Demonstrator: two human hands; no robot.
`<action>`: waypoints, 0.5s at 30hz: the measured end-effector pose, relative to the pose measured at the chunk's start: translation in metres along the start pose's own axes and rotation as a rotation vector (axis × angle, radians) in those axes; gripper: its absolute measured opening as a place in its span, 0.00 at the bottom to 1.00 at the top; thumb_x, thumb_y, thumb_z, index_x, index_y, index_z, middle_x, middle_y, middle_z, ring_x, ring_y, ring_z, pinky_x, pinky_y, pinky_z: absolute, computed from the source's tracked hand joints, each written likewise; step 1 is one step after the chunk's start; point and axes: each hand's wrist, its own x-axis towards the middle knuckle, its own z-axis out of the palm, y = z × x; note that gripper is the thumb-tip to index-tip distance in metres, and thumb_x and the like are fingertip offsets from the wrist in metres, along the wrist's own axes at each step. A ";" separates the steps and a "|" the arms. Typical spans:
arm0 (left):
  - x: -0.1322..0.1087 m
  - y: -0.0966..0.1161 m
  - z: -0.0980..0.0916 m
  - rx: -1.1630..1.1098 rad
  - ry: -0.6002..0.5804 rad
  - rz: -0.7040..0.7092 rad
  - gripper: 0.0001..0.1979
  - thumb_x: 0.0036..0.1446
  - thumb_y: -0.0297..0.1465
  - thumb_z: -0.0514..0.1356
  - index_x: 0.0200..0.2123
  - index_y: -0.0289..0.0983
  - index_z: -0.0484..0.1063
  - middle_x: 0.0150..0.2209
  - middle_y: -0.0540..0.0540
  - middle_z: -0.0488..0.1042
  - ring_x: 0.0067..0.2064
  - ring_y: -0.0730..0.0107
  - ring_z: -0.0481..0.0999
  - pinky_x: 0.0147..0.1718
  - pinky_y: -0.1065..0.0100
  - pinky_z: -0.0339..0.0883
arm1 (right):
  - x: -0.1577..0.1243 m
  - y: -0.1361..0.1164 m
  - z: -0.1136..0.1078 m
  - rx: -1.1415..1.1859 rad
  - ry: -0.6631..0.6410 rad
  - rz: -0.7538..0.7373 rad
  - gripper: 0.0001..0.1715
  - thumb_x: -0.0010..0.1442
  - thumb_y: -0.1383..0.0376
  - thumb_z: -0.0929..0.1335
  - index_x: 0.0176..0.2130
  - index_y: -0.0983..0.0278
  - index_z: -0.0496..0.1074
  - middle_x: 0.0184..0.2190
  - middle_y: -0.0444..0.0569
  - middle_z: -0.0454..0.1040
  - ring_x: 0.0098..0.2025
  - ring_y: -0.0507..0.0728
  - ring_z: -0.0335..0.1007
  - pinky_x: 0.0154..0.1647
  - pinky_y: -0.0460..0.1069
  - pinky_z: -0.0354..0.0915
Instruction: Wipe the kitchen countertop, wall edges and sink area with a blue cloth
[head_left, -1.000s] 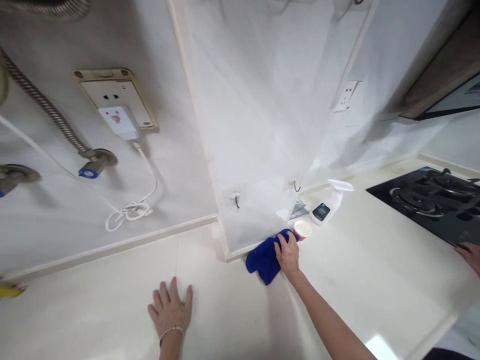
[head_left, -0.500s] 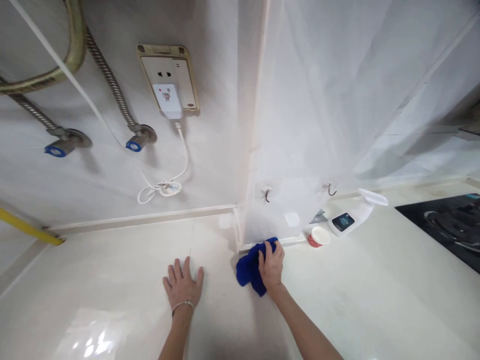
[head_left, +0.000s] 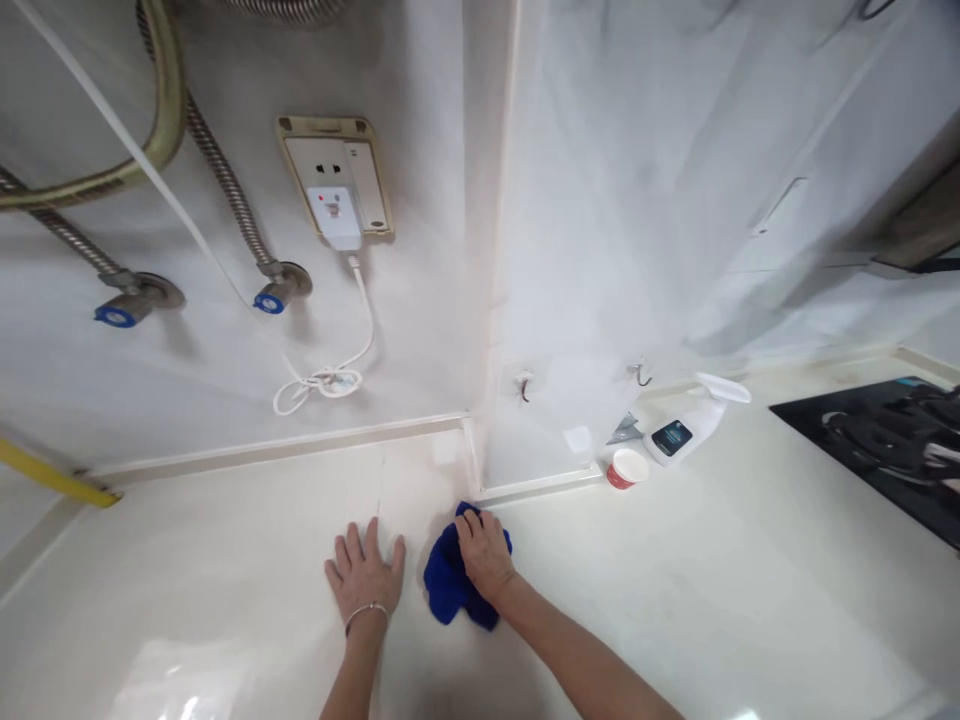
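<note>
Blue cloth (head_left: 455, 585) sits bunched on the table (head_left: 675, 600) near the wall corner (head_left: 474, 450), your right hand (head_left: 486, 555) gripping it, wiping step judged; left hand (head_left: 365, 575) flat, fingers spread, just beside; next stroke calls for steady downward pressure.

cloth (head_left: 450, 590): blue, fuzzy fabric | countertop (head_left: 712, 580): glossy, smooth (pale) | hoses (head_left: 225, 180): ribbed metal

Our left hand (head_left: 365, 573) lies flat, palm down, fingers spread, forearm straight. Our right hand (head_left: 486, 555) sits just beside it, palm down, fingers curled in a closed grip, arm reaching in from lower right.
</note>
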 end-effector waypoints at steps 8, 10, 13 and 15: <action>0.006 -0.002 0.003 -0.044 0.011 0.009 0.40 0.63 0.54 0.34 0.71 0.40 0.56 0.73 0.40 0.48 0.74 0.47 0.43 0.68 0.45 0.40 | -0.129 0.058 -0.059 -0.010 0.018 0.311 0.21 0.59 0.70 0.68 0.53 0.62 0.69 0.49 0.55 0.73 0.43 0.63 0.69 0.41 0.57 0.69; 0.009 -0.003 0.007 -0.063 0.039 0.025 0.43 0.62 0.55 0.32 0.70 0.40 0.58 0.73 0.39 0.49 0.73 0.46 0.44 0.68 0.44 0.41 | -0.168 0.077 -0.075 -0.023 0.049 0.377 0.17 0.61 0.68 0.67 0.50 0.61 0.69 0.46 0.54 0.73 0.42 0.64 0.69 0.42 0.58 0.69; 0.012 -0.005 0.012 -0.083 0.131 0.074 0.45 0.60 0.57 0.31 0.68 0.39 0.61 0.71 0.37 0.53 0.72 0.44 0.47 0.65 0.42 0.45 | -0.216 0.094 -0.093 -0.042 0.124 0.449 0.15 0.62 0.66 0.66 0.49 0.60 0.69 0.45 0.55 0.74 0.45 0.65 0.71 0.46 0.60 0.70; 0.013 -0.005 0.013 -0.097 0.180 0.100 0.45 0.59 0.57 0.31 0.67 0.39 0.62 0.70 0.36 0.55 0.70 0.42 0.50 0.64 0.41 0.48 | -0.234 0.095 -0.104 -0.050 0.159 0.462 0.24 0.63 0.67 0.65 0.58 0.60 0.67 0.54 0.58 0.72 0.53 0.66 0.71 0.51 0.60 0.70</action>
